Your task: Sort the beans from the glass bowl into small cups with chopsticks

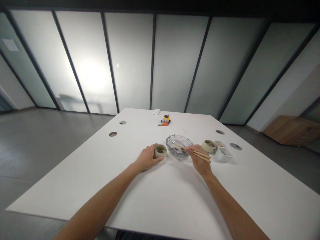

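My left hand (147, 158) is wrapped round the left side of a small pale green cup (160, 151), which stands upright on the table with small dark bits inside. In my right hand (199, 160) is a pair of wooden chopsticks (201, 155), their tips reaching left into a clear cut-glass bowl (171, 141). The bowl holds small dark and pale pieces, too small to name. Just beyond my right hand sits a second pale green cup (209, 146) with dark bits in it.
Two white dishes (223, 156) with pale contents stand right of the second cup. Farther back on the white table (140, 193) are a yellow toy vehicle (166, 119), an orange toy carrot (164, 124) and a white case (156, 112). Several round holes pierce the tabletop near its sides.
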Available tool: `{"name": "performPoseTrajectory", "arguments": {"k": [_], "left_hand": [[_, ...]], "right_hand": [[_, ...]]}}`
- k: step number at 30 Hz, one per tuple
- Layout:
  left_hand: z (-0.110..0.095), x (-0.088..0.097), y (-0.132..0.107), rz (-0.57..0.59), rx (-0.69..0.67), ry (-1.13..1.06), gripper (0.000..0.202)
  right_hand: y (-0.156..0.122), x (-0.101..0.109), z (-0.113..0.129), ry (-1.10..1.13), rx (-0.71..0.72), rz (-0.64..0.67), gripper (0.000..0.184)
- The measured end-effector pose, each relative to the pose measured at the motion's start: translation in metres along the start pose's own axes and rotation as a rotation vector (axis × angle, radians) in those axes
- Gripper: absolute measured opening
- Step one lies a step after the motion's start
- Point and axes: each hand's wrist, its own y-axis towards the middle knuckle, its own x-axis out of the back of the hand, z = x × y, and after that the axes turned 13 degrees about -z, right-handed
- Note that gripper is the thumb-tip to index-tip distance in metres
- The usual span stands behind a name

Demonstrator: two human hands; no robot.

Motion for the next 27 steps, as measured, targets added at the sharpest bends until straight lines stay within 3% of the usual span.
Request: {"name": "performPoseTrajectory", "arguments": {"k": [5,8,10,15,18,27], "left_hand": [[-0.002,0.001,0.0,0.006,-0.002,0.009,0.063],[-0.003,0.001,0.0,0.003,-0.005,0.003,0.063],[-0.003,0.002,-0.001,0.004,-0.007,0.002,0.062],[-0.003,0.003,-0.002,0.005,-0.001,0.001,0.062],[-0.002,0.003,-0.002,0.009,-0.001,-0.001,0.063],[0.0,0.0,-0.001,-0.007,-0.013,-0.012,0.062]], "right_hand": [[0.003,0.004,0.007,0.113,-0.182,-0.069,0.041],[0.003,0.003,0.012,0.287,-0.322,-0.041,0.039],[0.003,0.004,0.016,0.302,-0.34,-0.008,0.04],[0.013,0.018,0.014,-0.008,-0.084,-0.073,0.046],[0.017,0.026,0.005,-0.101,0.042,-0.041,0.048],[0.016,0.026,-0.011,-0.136,0.089,0.041,0.052]]}}
